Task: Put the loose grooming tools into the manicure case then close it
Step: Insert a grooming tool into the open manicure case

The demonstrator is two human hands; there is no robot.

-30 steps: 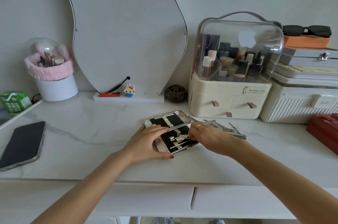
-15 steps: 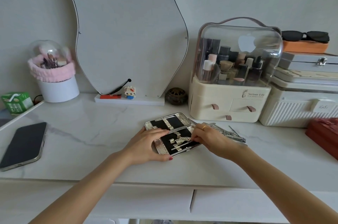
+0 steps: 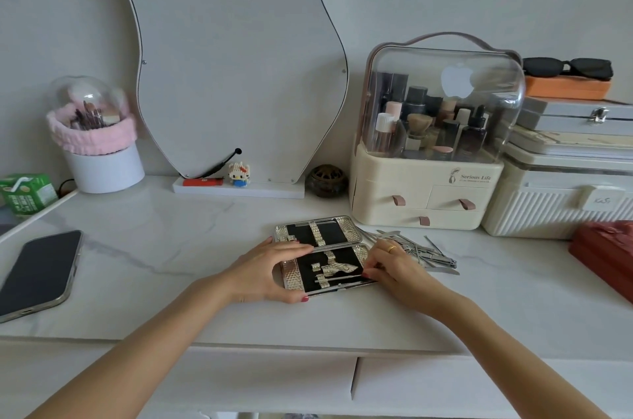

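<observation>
Bracing the manicure case (image 3: 323,256) from its left side, your left hand (image 3: 265,276) curls round the near half, fingers lying over the hinge line and thumb hooked on the front edge. Your right hand (image 3: 394,268), wearing a gold ring, pinches a thin metal tool (image 3: 342,278) at the case's right edge, the tool lying across the black lining of the near half. The case lies open flat on the white marble-patterned table (image 3: 171,257), its rims silvery and quilted, with textured straps over the lining. Behind your right hand, touching one another, lie the loose grooming tools (image 3: 424,252), slim, shiny steel.
</observation>
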